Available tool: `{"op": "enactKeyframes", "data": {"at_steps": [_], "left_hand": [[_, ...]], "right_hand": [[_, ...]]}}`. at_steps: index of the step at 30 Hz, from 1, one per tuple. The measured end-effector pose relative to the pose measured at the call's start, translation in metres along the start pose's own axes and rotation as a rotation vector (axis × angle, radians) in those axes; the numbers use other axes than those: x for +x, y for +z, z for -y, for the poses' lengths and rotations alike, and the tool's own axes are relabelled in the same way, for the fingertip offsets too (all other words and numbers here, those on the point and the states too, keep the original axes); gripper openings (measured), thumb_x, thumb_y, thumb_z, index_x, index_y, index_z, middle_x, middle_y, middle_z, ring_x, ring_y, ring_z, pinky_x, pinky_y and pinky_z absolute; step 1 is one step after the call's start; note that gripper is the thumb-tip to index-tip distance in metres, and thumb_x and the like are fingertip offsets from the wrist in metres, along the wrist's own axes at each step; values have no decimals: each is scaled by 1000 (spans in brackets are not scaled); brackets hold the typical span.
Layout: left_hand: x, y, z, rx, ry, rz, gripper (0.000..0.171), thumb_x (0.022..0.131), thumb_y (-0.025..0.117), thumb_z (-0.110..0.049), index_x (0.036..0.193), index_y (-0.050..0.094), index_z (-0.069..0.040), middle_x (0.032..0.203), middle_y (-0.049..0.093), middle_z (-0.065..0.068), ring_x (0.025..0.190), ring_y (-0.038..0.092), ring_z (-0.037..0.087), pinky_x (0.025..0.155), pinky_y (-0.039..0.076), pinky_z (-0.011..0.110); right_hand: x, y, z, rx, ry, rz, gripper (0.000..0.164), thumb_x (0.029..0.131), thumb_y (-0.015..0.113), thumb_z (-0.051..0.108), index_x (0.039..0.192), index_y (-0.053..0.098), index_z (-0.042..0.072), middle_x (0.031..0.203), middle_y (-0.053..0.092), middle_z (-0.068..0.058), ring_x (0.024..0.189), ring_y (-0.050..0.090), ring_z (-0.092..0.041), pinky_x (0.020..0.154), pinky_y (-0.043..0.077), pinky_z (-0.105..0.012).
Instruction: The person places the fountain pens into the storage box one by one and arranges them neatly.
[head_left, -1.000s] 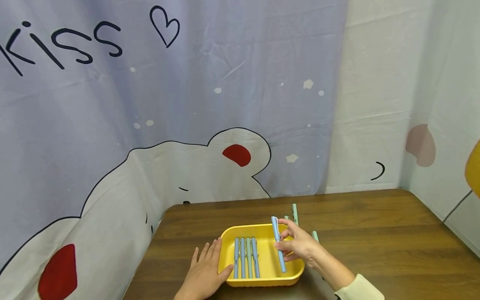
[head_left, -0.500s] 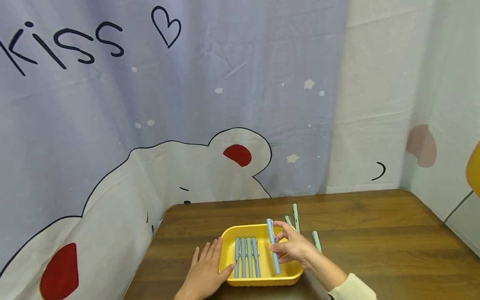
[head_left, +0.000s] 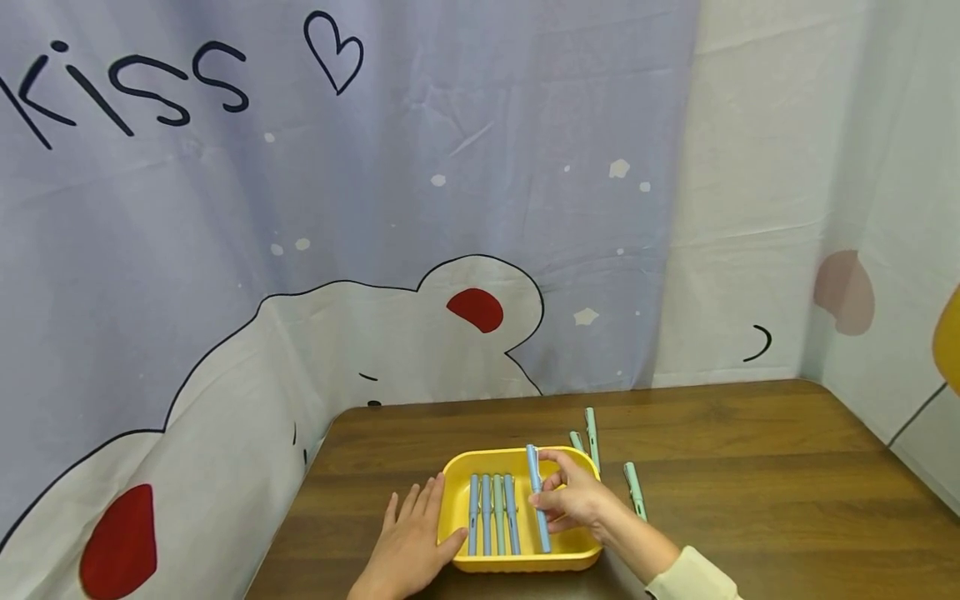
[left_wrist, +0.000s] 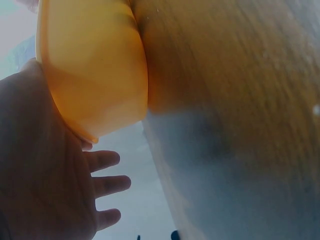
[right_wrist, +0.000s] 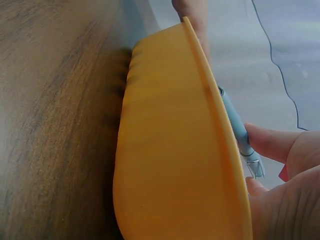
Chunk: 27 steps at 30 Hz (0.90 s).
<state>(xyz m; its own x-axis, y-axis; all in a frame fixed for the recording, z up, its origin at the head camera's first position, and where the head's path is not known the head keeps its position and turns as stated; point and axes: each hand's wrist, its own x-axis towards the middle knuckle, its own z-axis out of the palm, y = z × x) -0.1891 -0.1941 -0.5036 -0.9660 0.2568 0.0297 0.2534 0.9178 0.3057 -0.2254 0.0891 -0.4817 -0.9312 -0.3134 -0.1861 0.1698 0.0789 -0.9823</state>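
Right fingers [head_left: 553, 499] are pinching a blue capped pen [head_left: 535, 471], seemingly placing it (lowering needed) beneath them, left fingers [left_wrist: 111, 185] extended.

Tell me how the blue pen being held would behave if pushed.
The blue pen is probably stiff, showing no bend in the right hand. Its slim body suggests little weight. It may roll, though the clip could stop it.

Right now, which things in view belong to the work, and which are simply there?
Work:
blue pen in the right hand
yellow tray, touched by the left hand
four pens inside it
probably three green pens outside it

Simply there:
table
printed cloth
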Motion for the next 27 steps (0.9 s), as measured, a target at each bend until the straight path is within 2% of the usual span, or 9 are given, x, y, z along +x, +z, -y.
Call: {"op": "enactKeyframes", "data": {"at_steps": [13, 27], "left_hand": [[0, 1, 1, -2, 2, -4, 89, 99, 52, -62, 161, 23, -6, 161, 34, 19, 146, 31, 47, 115, 12, 73], [0, 2, 2, -12, -3, 2, 89, 99, 51, -62, 162, 23, -7, 162, 34, 19, 147, 30, 47, 115, 12, 73]], "right_hand": [[6, 8, -10, -31, 20, -30, 74, 86, 74, -4, 149, 36, 4, 92, 54, -11, 61, 55, -18, 56, 59, -34], [8, 11, -14, -62, 38, -20, 74, 85, 73, -5, 150, 37, 6, 92, 58, -14, 64, 59, -19, 58, 59, -36]]}}
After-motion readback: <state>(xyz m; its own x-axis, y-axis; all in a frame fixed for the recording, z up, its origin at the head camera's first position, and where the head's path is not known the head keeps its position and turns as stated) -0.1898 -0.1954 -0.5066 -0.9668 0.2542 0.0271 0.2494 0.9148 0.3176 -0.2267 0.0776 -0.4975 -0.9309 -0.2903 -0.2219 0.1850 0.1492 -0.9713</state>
